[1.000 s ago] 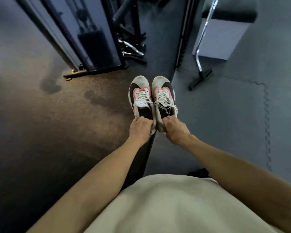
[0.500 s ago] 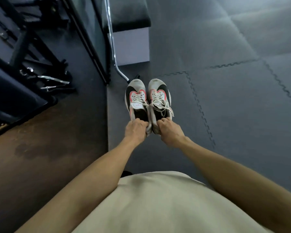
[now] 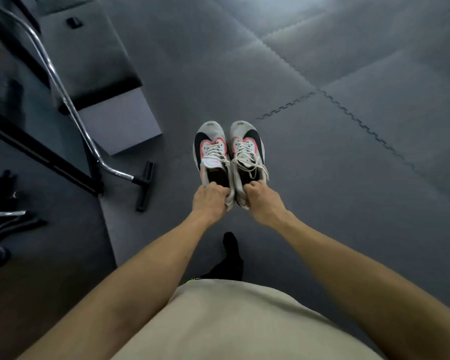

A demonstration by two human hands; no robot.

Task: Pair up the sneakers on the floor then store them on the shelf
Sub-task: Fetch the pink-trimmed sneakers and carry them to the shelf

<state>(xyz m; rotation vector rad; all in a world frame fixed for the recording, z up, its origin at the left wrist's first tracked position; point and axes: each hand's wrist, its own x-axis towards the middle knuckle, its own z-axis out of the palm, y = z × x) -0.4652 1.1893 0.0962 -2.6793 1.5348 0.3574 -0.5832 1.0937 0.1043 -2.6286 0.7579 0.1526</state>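
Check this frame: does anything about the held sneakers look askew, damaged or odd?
One small thing: the sneaker in the right hand has loose laces trailing untied across its opening. Otherwise the pair is side by side, toes forward, the left hand gripping the other heel. No damage visible.

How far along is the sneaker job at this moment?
Pairing looks done: the left sneaker and right sneaker sit side by side, toes forward. In hand: left hand and right hand each grip a heel. Left: storing them; no shelf is in view.
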